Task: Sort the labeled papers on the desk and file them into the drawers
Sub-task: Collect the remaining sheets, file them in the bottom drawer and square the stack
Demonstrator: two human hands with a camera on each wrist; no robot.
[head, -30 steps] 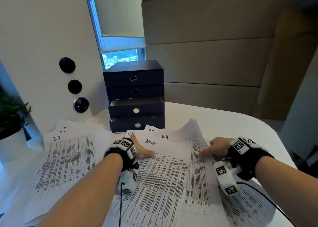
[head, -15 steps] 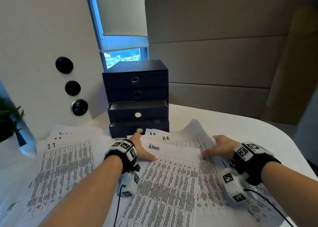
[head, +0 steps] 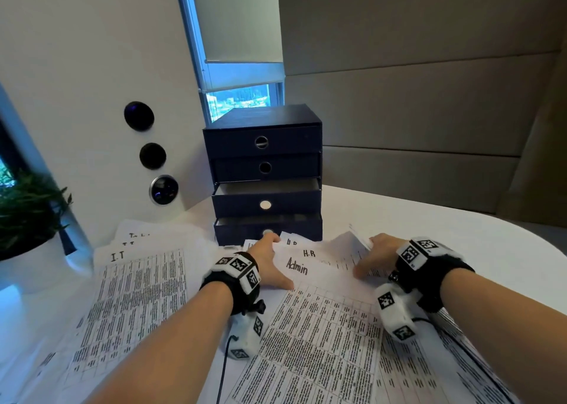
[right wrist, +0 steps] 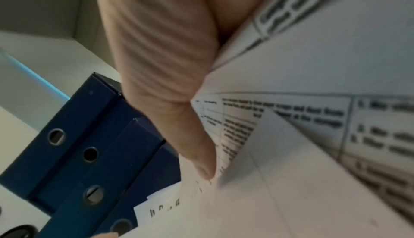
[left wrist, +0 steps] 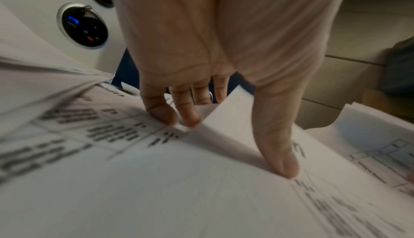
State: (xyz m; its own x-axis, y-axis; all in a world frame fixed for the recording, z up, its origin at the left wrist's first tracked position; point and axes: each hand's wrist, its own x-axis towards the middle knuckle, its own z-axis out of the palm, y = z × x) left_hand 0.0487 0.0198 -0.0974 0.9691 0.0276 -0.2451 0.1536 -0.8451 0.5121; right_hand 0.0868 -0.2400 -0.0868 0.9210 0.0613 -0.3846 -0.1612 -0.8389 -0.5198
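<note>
Printed sheets cover the desk. An "Admin" sheet point(head: 310, 284) lies on top in the middle, with "H.R" sheets point(head: 310, 252) behind it and an "I.T" pile point(head: 138, 284) at the left. My left hand point(head: 267, 264) holds the Admin sheet at its left edge, thumb point(left wrist: 277, 146) on top and fingers point(left wrist: 161, 112) curled at its corner. My right hand point(head: 369, 258) grips the raised edge of the sheets point(right wrist: 313, 135) on the right, thumb point(right wrist: 179, 118) against them. The dark blue drawer unit point(head: 264, 158) stands just behind; its third drawer point(head: 267, 204) and bottom drawer point(head: 239, 229) are pulled out a little.
A potted plant point(head: 27, 216) in a white pot stands at the left edge. Round black wall fittings point(head: 163, 190) sit left of the drawers. The white table point(head: 460, 238) curves away to the right of the papers, with a padded wall behind.
Both hands have slid farther toward the drawer unit. The right hand has lifted the edge of the right-hand sheets, baring more of the Admin sheet.
</note>
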